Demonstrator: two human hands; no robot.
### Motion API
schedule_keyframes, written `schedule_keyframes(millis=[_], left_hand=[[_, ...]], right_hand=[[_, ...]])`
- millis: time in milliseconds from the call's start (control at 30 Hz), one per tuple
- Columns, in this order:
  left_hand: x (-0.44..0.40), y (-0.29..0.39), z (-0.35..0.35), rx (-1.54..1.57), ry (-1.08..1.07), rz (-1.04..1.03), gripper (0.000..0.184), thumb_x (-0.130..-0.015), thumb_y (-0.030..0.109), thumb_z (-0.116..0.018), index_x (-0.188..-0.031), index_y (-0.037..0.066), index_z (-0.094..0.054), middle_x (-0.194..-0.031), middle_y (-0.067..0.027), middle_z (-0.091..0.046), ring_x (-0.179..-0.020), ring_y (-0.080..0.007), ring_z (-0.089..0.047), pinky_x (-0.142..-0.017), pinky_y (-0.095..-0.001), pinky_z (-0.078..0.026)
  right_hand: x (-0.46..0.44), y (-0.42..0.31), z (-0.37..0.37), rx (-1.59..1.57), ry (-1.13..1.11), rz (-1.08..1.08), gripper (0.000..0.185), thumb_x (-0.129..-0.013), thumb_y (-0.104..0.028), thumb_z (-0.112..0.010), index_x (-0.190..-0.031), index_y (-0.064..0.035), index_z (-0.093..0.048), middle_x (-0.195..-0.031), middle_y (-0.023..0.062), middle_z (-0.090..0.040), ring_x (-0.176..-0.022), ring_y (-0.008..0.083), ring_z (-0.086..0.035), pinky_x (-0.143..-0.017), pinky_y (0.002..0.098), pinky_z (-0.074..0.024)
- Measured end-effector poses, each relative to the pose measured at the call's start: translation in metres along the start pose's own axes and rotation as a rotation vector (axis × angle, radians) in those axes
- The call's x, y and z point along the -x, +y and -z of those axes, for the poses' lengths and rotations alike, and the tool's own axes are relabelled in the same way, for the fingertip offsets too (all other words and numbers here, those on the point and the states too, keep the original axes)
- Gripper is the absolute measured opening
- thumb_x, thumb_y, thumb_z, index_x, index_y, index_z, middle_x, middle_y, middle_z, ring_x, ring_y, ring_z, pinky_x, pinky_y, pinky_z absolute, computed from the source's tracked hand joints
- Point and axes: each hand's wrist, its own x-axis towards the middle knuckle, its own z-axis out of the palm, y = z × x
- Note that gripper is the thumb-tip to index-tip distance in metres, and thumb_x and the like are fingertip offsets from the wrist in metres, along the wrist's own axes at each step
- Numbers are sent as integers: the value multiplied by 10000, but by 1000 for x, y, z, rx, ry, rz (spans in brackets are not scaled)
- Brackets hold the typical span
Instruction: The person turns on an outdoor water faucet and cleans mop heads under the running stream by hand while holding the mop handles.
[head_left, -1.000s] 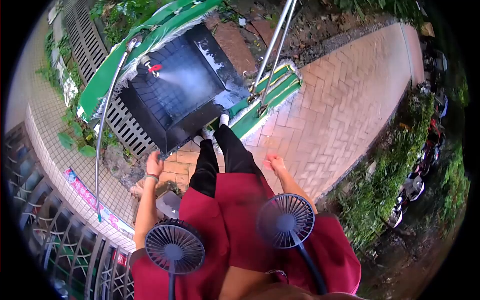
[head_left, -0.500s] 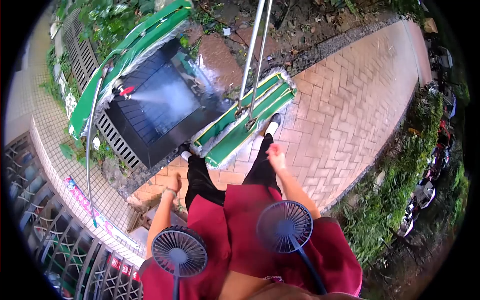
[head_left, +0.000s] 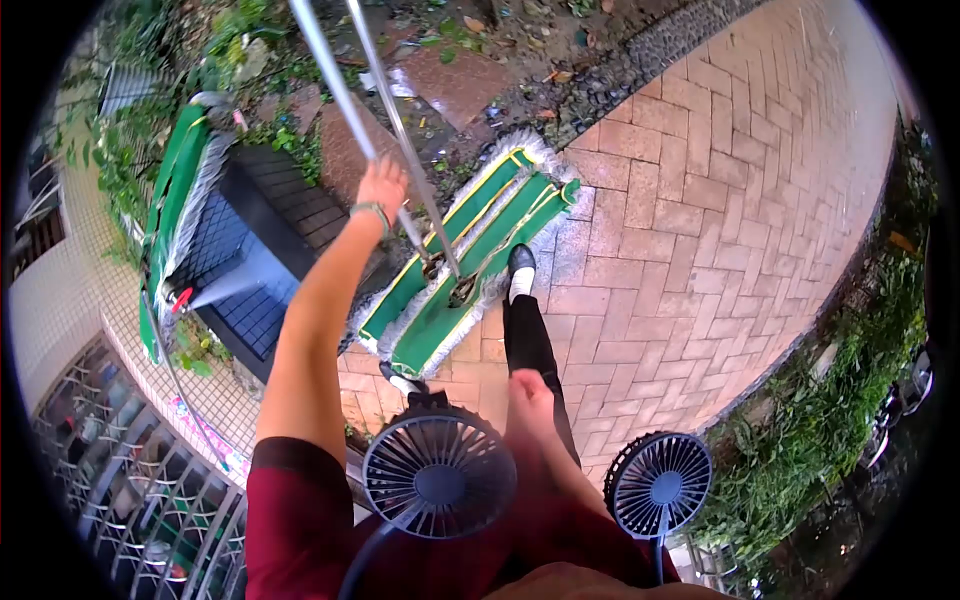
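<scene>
Now that my left hand [head_left: 384,187] has come up to one mop pole [head_left: 335,75], fingers bent, grip unclear, the green dust mops [head_left: 500,238] at the brick path's [head_left: 690,260] left edge seem within my control; my blurred right hand [head_left: 532,392], loosely curled, looks empty.

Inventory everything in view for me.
Paving: one, tan, centre and right
Mop heads: two, green, on the paving
Poles: two, silver, rising from them
Basin: one, black, left
Tap: one, red, spraying into basin
Further mop: at least one, green, beside basin
Plants: many, green, right, upper left
Lattice: one, grey, lower left
Fans: two, dark blue, foreground
Shoes: two, black, by mop heads
Left hand: one, bare, at a pole
Right hand: one, bare, lower centre
</scene>
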Motion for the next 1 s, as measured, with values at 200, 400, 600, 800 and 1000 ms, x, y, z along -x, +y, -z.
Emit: schedule_keyframes(millis=[200,400,600,800,1000], left_hand=[[-120,-30,-15,-543,9,33,408,-895,226,-323,-1270,116,-440,-1415,-61,-279,-1340,-245,-156,-1058,-507,-88],[-132,-29,-48,-361,-441,81,247,-844,219,-481,-1005,125,-642,-1028,-26,-629,-1064,-240,-531,-934,-509,-302],[28,52,-10,152,-742,11,352,-622,257,-714,-916,69,-664,-987,-119,-628,-951,-276,-594,-805,-370,-482],[194,153,-28,1544,-1439,799,174,-793,107,-551,-859,-52,-575,-783,-122,-629,-672,-181,-610,-635,-272,-505],[291,265,-97,2534,-1309,948,226,-817,133,-559,-633,101,-430,-522,7,-409,-406,-98,-366,-382,-239,-332]], right_hand=[[-10,-38,49,146,59,-77,123,-851,17,-453,-954,-10,-516,-746,52,-578,-600,90,-571,-558,219,-481],[-21,-31,71,72,58,-77,145,-838,17,-459,-969,-5,-516,-753,58,-589,-600,92,-577,-542,219,-476],[-25,-14,55,98,108,-102,110,-835,-32,-496,-937,-31,-535,-671,89,-585,-577,146,-604,-527,260,-480],[-9,-3,55,100,57,-79,107,-843,-82,-509,-933,-40,-547,-694,83,-600,-597,144,-603,-562,282,-491],[20,20,59,217,-46,-43,100,-843,-72,-505,-921,-19,-537,-707,81,-591,-607,138,-605,-561,268,-491]])
